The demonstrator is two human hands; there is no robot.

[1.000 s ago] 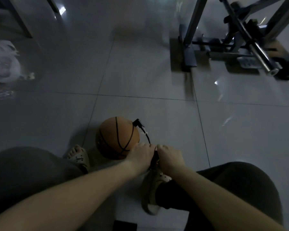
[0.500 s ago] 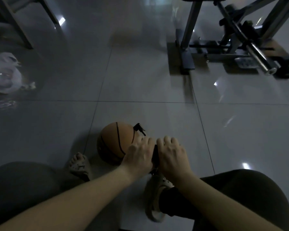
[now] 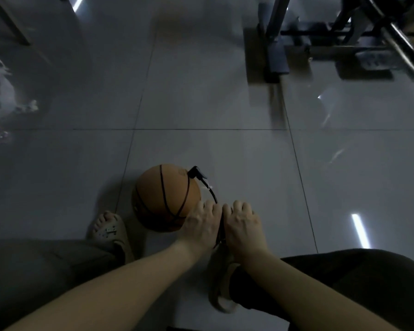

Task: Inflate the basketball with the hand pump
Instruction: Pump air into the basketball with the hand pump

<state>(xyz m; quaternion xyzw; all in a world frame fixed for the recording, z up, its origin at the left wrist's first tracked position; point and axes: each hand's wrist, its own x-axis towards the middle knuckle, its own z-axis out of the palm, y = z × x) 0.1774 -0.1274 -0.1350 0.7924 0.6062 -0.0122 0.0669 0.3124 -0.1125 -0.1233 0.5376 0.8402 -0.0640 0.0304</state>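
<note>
Orange, black-seamed basketball (image 3: 164, 199) sits just beyond left grip (image 3: 201, 224) and right grip (image 3: 243, 226), both curled round the pump (image 3: 220, 231), seemingly upright.

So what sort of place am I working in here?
Probably a home gym or workout room, dimly lit: glossy grey tiled floor, a dark metal-framed exercise machine with a chrome bar at the top right, and an orange basketball.

Just left of my grip, the basketball (image 3: 163, 197) looks matt, rubbery orange. The floor tiles (image 3: 201, 91) under it are smooth and glossy. Far beyond to the right, a metal bar (image 3: 404, 47) shines.
</note>
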